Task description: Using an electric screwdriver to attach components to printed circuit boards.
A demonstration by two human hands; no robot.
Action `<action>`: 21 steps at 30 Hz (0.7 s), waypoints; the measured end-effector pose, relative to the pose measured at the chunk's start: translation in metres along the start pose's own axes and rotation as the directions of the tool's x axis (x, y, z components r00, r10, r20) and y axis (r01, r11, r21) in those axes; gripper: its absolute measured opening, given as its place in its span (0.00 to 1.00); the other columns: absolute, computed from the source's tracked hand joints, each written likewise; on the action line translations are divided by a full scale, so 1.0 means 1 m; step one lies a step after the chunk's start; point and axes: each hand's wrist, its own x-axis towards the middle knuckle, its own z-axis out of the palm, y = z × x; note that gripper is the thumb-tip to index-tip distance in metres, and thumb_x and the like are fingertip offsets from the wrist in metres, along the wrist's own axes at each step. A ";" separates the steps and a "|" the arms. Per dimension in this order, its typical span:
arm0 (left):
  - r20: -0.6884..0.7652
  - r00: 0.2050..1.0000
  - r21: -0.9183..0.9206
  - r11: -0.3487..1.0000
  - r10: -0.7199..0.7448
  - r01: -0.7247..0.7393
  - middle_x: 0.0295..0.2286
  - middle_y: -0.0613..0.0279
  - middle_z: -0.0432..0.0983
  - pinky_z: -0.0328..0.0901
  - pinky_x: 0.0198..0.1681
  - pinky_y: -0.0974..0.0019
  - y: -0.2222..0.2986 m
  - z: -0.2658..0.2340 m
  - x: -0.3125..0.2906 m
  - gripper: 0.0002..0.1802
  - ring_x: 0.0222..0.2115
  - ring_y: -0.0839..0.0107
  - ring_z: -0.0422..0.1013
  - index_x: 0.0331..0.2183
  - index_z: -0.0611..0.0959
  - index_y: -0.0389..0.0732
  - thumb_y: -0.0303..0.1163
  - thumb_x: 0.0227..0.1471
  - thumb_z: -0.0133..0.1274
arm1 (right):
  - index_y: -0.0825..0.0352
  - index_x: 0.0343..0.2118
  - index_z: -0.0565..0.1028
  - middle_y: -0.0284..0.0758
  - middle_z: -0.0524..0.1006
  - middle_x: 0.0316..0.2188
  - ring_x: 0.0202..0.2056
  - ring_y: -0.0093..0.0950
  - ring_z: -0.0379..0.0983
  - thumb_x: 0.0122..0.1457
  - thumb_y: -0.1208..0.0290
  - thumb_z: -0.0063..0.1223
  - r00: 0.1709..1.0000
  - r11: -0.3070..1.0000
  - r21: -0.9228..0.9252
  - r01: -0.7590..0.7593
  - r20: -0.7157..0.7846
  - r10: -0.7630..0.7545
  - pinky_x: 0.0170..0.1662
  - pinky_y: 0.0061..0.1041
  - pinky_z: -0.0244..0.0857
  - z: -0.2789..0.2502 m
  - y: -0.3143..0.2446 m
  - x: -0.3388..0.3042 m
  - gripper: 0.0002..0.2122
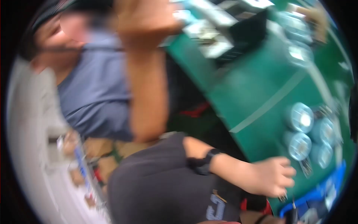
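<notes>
And here, low on the right, a small metal piece point(283, 196) peeks out at the fingertips of the left hand point(266, 177), just above the green desk point(246, 123)! It's a short glint, too blurred and covered for me to call its long axis or which way it points. The fingers are curled, reaching toward the picture's right; grasping the piece or merely over it, I can't tell. The right hand can't be made out at the lower edge, so no call on its grip.

Just beside, a slim metal strip point(306, 168) shows its line clearly: long axis steep, lower end leaning right, upper end by a pale-blue round container point(299, 146). That one sits in a cluster of four, round faces showing. Below, a blue tray point(337, 179) runs its rim from lower left up to upper right.

Back along the arm, a black watch point(212, 156) wraps the left wrist, then a dark grey shirt point(156, 183). And upper left, a co-worker in blue-grey point(97, 89), forearm raised upright!
</notes>
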 end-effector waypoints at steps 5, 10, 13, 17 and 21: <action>0.226 0.974 -0.011 0.999 -0.028 0.031 0.34 0.72 0.78 0.65 0.33 0.62 -0.006 -0.039 0.012 0.07 0.34 0.69 0.74 0.30 0.85 0.48 0.36 0.46 0.65 | 0.65 0.43 0.70 0.28 0.64 0.19 0.16 0.21 0.58 0.67 0.45 0.47 0.982 0.996 0.043 -0.082 -0.170 0.089 0.24 0.24 0.54 0.032 -0.011 -0.008 0.23; 0.254 0.967 -0.020 1.000 0.025 -0.021 0.30 0.78 0.79 0.62 0.31 0.66 -0.001 -0.043 0.030 0.11 0.29 0.72 0.72 0.35 0.90 0.50 0.37 0.47 0.73 | 0.67 0.52 0.67 0.33 0.68 0.18 0.13 0.26 0.63 0.70 0.46 0.47 0.980 0.987 0.163 -0.019 -0.191 0.050 0.21 0.26 0.62 0.031 -0.015 -0.008 0.25; 0.246 0.969 -0.012 1.000 0.009 -0.006 0.30 0.79 0.79 0.62 0.31 0.66 -0.001 -0.037 0.030 0.11 0.29 0.73 0.72 0.35 0.91 0.51 0.36 0.46 0.74 | 0.66 0.52 0.68 0.32 0.66 0.18 0.14 0.24 0.62 0.70 0.47 0.46 0.984 0.988 0.144 -0.057 -0.162 0.080 0.23 0.24 0.59 0.027 -0.014 -0.014 0.24; 0.269 0.963 0.009 1.000 0.006 -0.009 0.30 0.80 0.79 0.62 0.31 0.66 -0.002 -0.037 0.030 0.10 0.29 0.73 0.72 0.35 0.91 0.51 0.36 0.47 0.74 | 0.66 0.52 0.68 0.32 0.66 0.18 0.14 0.25 0.63 0.69 0.47 0.47 0.991 0.982 0.174 -0.074 -0.096 0.092 0.23 0.24 0.60 0.021 -0.011 -0.014 0.23; 0.264 0.964 -0.002 1.000 0.007 -0.006 0.30 0.80 0.79 0.63 0.31 0.66 0.001 -0.036 0.029 0.10 0.29 0.73 0.72 0.35 0.91 0.51 0.36 0.47 0.74 | 0.66 0.52 0.68 0.33 0.66 0.18 0.14 0.26 0.63 0.69 0.48 0.47 0.989 0.982 0.177 -0.067 -0.121 0.089 0.23 0.25 0.61 0.021 -0.014 -0.015 0.23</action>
